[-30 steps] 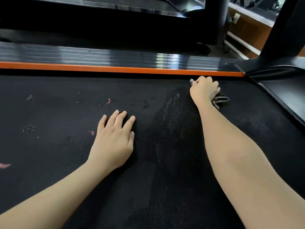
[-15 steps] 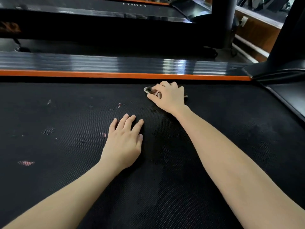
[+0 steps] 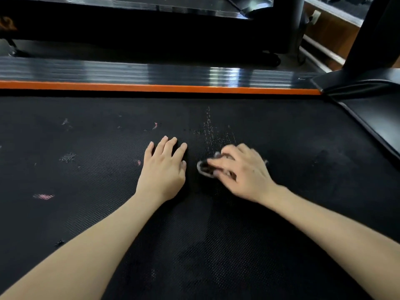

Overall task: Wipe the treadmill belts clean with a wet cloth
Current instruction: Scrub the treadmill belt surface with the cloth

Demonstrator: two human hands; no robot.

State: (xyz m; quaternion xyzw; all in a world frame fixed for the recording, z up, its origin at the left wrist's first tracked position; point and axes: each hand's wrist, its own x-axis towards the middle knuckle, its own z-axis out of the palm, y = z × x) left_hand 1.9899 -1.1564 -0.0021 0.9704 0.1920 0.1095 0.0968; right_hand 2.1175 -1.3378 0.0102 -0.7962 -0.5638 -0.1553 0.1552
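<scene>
A wide black woven-textured treadmill belt (image 3: 86,224) fills the frame. Its far edge is bordered by a thin orange stripe (image 3: 151,87) and a glossy, ribbed dark side rail (image 3: 129,71). At far left, small pink and pale scuff marks (image 3: 43,196) dot the belt surface. Near the centre, a person's left hand (image 3: 163,169) lies palm down on the belt, fingers straight and close together, gripping nothing. Just to its right sits a small crumpled grey cloth (image 3: 203,168), pressed against the belt and not touching the left hand. The right hand (image 3: 244,172) covers most of the cloth, its fingers bent over the bunched fabric and holding it. Motion blur softens both hand and cloth. A faint streak of pale specks (image 3: 208,126) runs up the belt just beyond the cloth. At right, a smooth black plastic cover (image 3: 372,109) angles along the belt's end, and a dark upright post (image 3: 372,33) rises above it.
</scene>
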